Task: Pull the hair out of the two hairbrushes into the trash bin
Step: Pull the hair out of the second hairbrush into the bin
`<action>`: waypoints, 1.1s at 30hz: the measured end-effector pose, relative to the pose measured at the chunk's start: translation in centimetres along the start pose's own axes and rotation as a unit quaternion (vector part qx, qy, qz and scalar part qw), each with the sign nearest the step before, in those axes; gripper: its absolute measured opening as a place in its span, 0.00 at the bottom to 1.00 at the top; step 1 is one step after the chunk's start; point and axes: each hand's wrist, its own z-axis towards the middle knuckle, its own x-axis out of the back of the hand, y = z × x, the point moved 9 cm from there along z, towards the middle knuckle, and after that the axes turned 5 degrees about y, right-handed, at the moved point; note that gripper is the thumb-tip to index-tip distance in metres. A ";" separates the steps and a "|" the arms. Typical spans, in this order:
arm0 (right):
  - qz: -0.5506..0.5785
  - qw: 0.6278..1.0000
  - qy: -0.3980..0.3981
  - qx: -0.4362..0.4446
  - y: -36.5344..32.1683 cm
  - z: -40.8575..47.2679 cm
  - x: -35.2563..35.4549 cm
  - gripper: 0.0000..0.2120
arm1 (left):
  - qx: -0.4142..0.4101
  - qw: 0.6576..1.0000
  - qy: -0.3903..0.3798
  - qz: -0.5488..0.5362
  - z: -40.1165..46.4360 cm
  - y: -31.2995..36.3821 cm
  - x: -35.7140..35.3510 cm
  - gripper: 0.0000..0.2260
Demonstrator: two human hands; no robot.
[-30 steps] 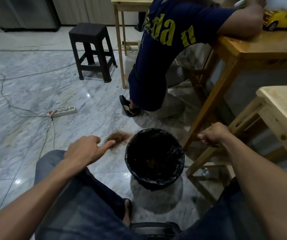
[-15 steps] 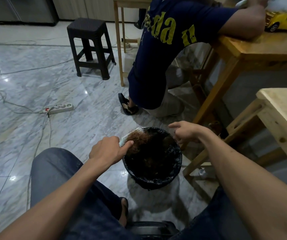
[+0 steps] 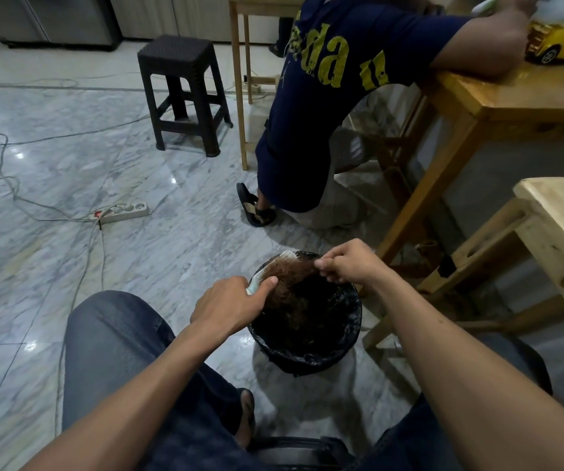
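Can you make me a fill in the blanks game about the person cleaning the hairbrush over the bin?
1. The left hand holds the hairbrush over the black ____.
2. The right hand pinches the brown ____ stuck in the brush.
3. On the wooden table sits a toy car coloured ____.
4. The dark stool stands on the marble ____.

Missing words: trash bin; hair; yellow; floor

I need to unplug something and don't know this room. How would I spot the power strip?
Start at the dark plastic stool on the marble floor; nearer the camera and to its left lies the power strip. It is a long white bar with round sockets and a red switch, where thin cables meet.
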 end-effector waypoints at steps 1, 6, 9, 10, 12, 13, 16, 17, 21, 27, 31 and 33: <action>0.005 1.000 0.023 -0.018 0.4 0.0 0.8 0.07 | 0.000 1.000 0.000 -0.003 0.0 -0.3 0.2 0.30; 0.034 0.981 0.140 -0.130 4.3 0.8 4.8 0.09 | -0.005 1.000 -0.011 -0.024 0.1 -0.7 0.4 0.31; 0.042 0.960 0.211 -0.176 6.8 1.3 7.0 0.09 | -0.003 0.999 -0.009 -0.033 0.1 -0.8 0.6 0.31; 0.020 0.953 0.237 -0.187 7.6 1.4 7.9 0.09 | 0.002 0.999 -0.008 -0.034 0.1 -1.2 0.7 0.31; -0.033 0.947 0.252 -0.198 8.1 0.9 9.0 0.12 | 0.017 0.999 -0.008 -0.032 0.3 -2.0 0.9 0.31; -0.035 0.955 0.229 -0.184 7.9 0.9 8.7 0.10 | 0.022 0.999 -0.008 -0.032 0.4 -2.4 0.9 0.31; 0.075 0.987 0.050 -0.131 5.2 0.3 4.4 0.12 | 0.028 0.999 -0.016 -0.037 0.5 -2.3 0.6 0.31; 0.122 0.985 -0.004 -0.123 4.1 -0.2 2.8 0.17 | 0.025 0.999 -0.021 -0.042 0.4 -2.0 0.4 0.31; 0.139 0.975 -0.142 -0.100 1.2 -1.3 -2.5 0.21 | 0.014 0.997 -0.047 -0.060 0.1 -0.2 -0.5 0.29; 0.056 0.995 -0.076 -0.035 0.2 -0.1 -1.8 0.04 | 0.031 0.994 -0.055 -0.085 0.3 -0.9 -0.3 0.26; -0.026 0.999 0.026 -0.033 0.9 0.4 1.5 0.07 | 0.065 0.984 -0.074 -0.151 0.2 -1.9 -0.3 0.25; -0.050 0.995 0.080 -0.036 1.5 0.8 2.9 0.08 | 0.078 0.979 -0.075 -0.173 0.2 -2.1 -0.5 0.25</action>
